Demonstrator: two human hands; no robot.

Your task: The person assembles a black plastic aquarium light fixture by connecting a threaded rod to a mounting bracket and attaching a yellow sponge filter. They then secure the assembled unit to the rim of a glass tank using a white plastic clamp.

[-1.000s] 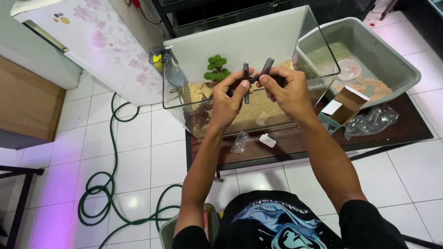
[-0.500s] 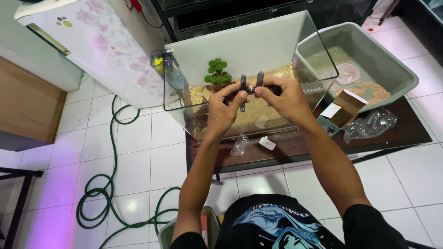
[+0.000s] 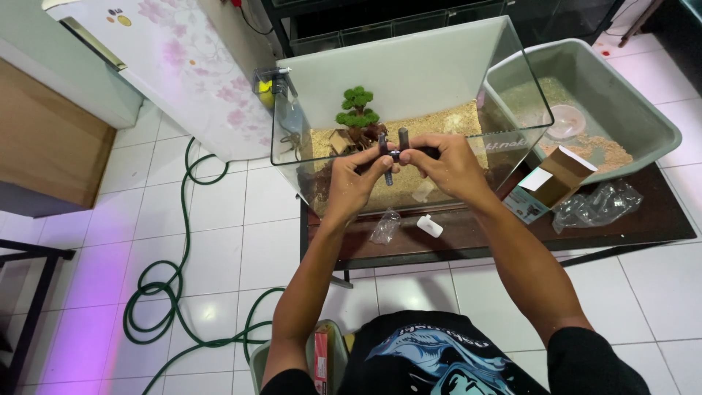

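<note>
Dark grey plastic pipe fittings (image 3: 395, 150), short tube pieces joined into a small cross shape, sit at about 12 o'clock from the person's chest, held up in front of the near glass wall of the tank. The left hand (image 3: 355, 183) pinches the fittings from 9 o'clock, fingers clenched on one upright tube. The right hand (image 3: 446, 164) grips them from 3 o'clock, thumb and fingertips closed on the other end. Both hands meet at the fittings, knuckles nearly touching.

Behind the hands stands a clear rectangular glass aquarium (image 3: 512, 139) with a frosted white back panel and a bed of tan sand. A small green artificial tree on a brown base (image 3: 356, 115) stands in the sand at 12 o'clock, just beyond the fittings. The aquarium rests on a dark brown wooden table (image 3: 643, 219). At 2 o'clock a grey plastic tub (image 3: 658, 124) holds more sand. An open cardboard box (image 3: 548, 183) lies at 3 o'clock, with a crumpled clear plastic bag (image 3: 599, 203) just beside it. A small white plastic piece (image 3: 430, 226) lies on the table under the hands. At 8 o'clock a green garden hose (image 3: 157, 292) coils over the white tiled floor (image 3: 212, 234).
</note>
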